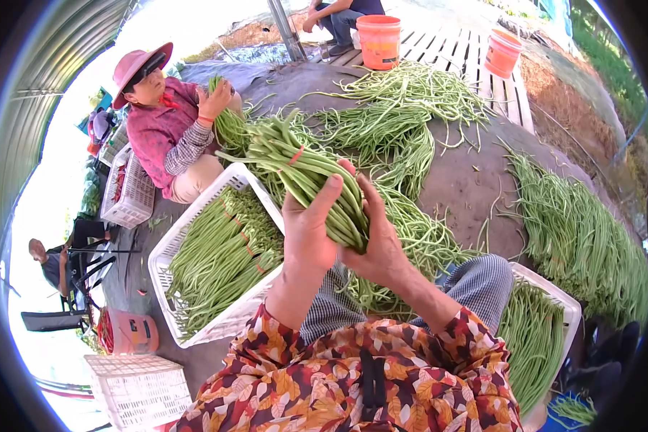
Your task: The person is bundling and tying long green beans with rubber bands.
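Note:
A folded bunch of yardlong beans (332,197) is held up in front of my chest, with a red rubber band (296,155) around its far part. My left hand (309,229) grips it from the left, thumb laid across the stems. From the right, my right hand (380,240) wraps the near end, its fingers partly hidden behind the beans. Below and left stands a white plastic crate (164,281) holding several banded bunches (221,254). Loose yardlong beans (416,227) lie heaped just beyond my knees.
A co-worker (156,124) in a pink hat sits at the left, holding beans. More beans pile up ahead (389,113) and at right (578,237). Another bean-filled crate (569,310) stands by my right knee. Orange buckets (379,43) stand behind; a white crate (137,391) sits lower left.

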